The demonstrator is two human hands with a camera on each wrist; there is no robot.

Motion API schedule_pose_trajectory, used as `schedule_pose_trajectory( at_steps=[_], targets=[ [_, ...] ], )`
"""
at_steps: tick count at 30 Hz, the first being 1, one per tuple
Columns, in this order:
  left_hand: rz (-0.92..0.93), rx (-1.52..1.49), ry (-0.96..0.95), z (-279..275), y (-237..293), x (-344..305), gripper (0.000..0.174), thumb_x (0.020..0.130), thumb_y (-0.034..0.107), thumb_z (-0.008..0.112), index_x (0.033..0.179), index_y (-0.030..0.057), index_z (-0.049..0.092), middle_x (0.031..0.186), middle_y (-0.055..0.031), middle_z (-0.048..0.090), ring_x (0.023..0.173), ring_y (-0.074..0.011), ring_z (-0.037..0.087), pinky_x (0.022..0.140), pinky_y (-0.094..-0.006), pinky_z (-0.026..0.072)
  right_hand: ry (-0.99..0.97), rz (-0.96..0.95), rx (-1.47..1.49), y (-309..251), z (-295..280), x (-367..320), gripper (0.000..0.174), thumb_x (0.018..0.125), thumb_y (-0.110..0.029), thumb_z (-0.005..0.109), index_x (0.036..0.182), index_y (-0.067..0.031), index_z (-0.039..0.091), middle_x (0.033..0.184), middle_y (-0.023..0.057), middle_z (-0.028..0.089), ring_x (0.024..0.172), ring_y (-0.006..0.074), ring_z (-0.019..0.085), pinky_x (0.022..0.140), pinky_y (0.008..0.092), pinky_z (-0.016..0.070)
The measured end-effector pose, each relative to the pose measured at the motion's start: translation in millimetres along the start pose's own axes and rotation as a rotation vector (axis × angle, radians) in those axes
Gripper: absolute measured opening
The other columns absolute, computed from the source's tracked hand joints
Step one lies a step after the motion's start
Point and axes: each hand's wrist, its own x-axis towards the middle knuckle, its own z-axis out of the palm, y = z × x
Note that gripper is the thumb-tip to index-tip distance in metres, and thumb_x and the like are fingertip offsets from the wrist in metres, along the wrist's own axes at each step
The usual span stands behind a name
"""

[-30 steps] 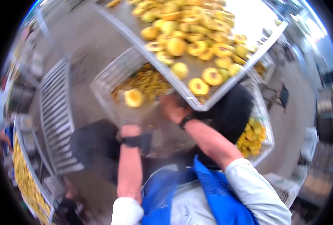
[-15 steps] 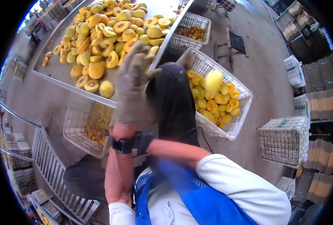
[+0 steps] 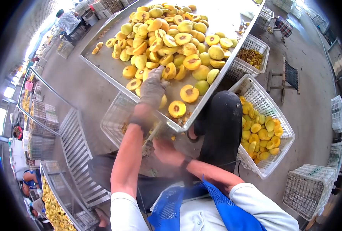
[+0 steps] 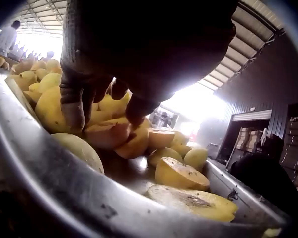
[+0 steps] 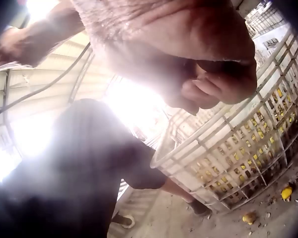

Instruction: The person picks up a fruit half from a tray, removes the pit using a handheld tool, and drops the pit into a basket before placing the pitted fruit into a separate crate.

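My gloved left hand (image 3: 152,90) reaches over the near edge of a metal tray (image 3: 113,75) heaped with yellow peach halves (image 3: 192,61). Its fingers are spread, the fingertips among the nearest fruit. In the left wrist view, the fingers (image 4: 74,106) point down around a cut peach half (image 4: 107,135). Bare and lower down, my right hand (image 3: 167,153) is beneath the tray's near corner, beside a white crate (image 3: 110,129) holding scraps. Its fingers (image 5: 206,91) are curled in the right wrist view; the inside of the palm is hidden.
A white crate (image 3: 284,144) of peach halves stands right of my knee (image 3: 225,111). Behind it is another crate (image 3: 263,46) with brown scraps. A slatted metal rack (image 3: 76,144) stands at left, an upturned-looking crate (image 3: 307,188) at right. Another person (image 3: 69,21) sits far left.
Both hands were low by the scrap crate; then the left hand rose near the tray's corner while a blurred yellow piece hung over the right crate. Now the left hand is at the heap, the arms apart.
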Motion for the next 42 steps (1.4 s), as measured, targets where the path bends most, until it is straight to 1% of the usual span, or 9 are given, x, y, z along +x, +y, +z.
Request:
schedule_pose_trajectory(
  at_steps=[4,11,14,19,24,29,35,37,42],
  targets=[
    [0.021,0.281,-0.142,4,15,32,0.075,0.081,0.015,0.078,0.148,0.0102,0.045,0.136,-0.0202,0.058,0.122,-0.038,0.059,0.1,-0.0421,0.0501,-0.03,0.032,-0.015,5,-6,0,0.021,0.085,-0.005,0.056,0.101,0.008,0.057,0.075,0.0258,0.067,0.073,0.0422,0.068,0.062,0.0527,0.051],
    [0.146,0.515,-0.252,25,18,51,0.048,0.087,0.006,0.064,0.133,0.0108,0.052,0.111,-0.0205,0.066,0.103,-0.0386,0.068,0.086,-0.0455,0.0553,-0.153,0.213,0.053,2,-10,6,0.018,0.086,-0.011,0.061,0.098,0.0014,0.058,0.083,0.0259,0.066,0.084,0.043,0.066,0.073,0.053,0.0509],
    [0.145,0.406,-0.333,5,23,32,0.049,0.086,0.007,0.065,0.134,0.0101,0.054,0.112,-0.021,0.066,0.101,-0.0382,0.068,0.086,-0.0451,0.055,0.065,0.145,0.013,11,10,0,0.021,0.084,-0.011,0.061,0.099,0.0028,0.056,0.077,0.0233,0.067,0.075,0.0407,0.068,0.066,0.0518,0.0513],
    [0.147,0.2,-0.115,-39,17,-35,0.063,0.082,0.011,0.075,0.141,0.0095,0.054,0.118,-0.0183,0.067,0.103,-0.0374,0.067,0.086,-0.043,0.0552,0.141,0.304,0.59,4,-11,12,0.027,0.086,-0.023,0.067,0.095,-0.0001,0.056,0.072,0.018,0.062,0.069,0.0373,0.064,0.064,0.0474,0.0489],
    [0.151,0.216,0.142,-82,13,-100,0.068,0.079,0.013,0.074,0.144,0.0085,0.053,0.123,-0.0165,0.068,0.102,-0.0355,0.067,0.087,-0.0457,0.0529,0.14,0.459,1.168,-58,-70,17,0.025,0.099,-0.03,0.065,0.093,-0.0076,0.058,0.071,-0.0029,0.058,0.053,0.0031,0.046,0.045,0.0225,0.0342],
    [0.284,0.369,0.133,-106,19,-149,0.047,0.085,0.015,0.065,0.131,0.0072,0.062,0.112,-0.0114,0.07,0.098,-0.0295,0.067,0.083,-0.04,0.0528,0.169,0.498,1.614,-86,-107,32,0.036,0.102,-0.046,0.06,0.113,-0.0116,0.055,0.084,0.0007,0.056,0.053,0.0048,0.038,0.046,0.0218,0.03],
    [0.286,0.345,0.087,-100,3,-177,0.052,0.083,0.013,0.072,0.133,0.0023,0.06,0.125,-0.0134,0.066,0.106,-0.0257,0.067,0.092,-0.0376,0.0539,0.128,0.459,1.584,-68,-111,41,0.035,0.1,-0.046,0.061,0.105,-0.0121,0.055,0.086,-0.0012,0.051,0.056,0.0044,0.04,0.047,0.0223,0.0328],
    [-0.224,-0.493,0.249,-99,-1,-183,0.051,0.093,0.022,0.067,0.139,0.0023,0.056,0.131,-0.0092,0.065,0.107,-0.0204,0.066,0.094,-0.032,0.0519,0.07,0.294,1.64,-73,-118,40,0.031,0.101,-0.041,0.059,0.106,-0.0112,0.055,0.085,-0.0013,0.051,0.057,0.0048,0.041,0.049,0.0226,0.0327],
    [-0.404,-1.288,0.213,-79,-8,-184,0.055,0.098,0.024,0.069,0.142,-0.0036,0.051,0.125,-0.0079,0.065,0.109,-0.0121,0.062,0.096,-0.0279,0.0504,-0.032,0.238,1.487,-81,-110,44,0.027,0.104,-0.037,0.055,0.108,-0.0104,0.056,0.082,-0.0021,0.05,0.059,0.0061,0.042,0.049,0.022,0.0329]
  ],
)
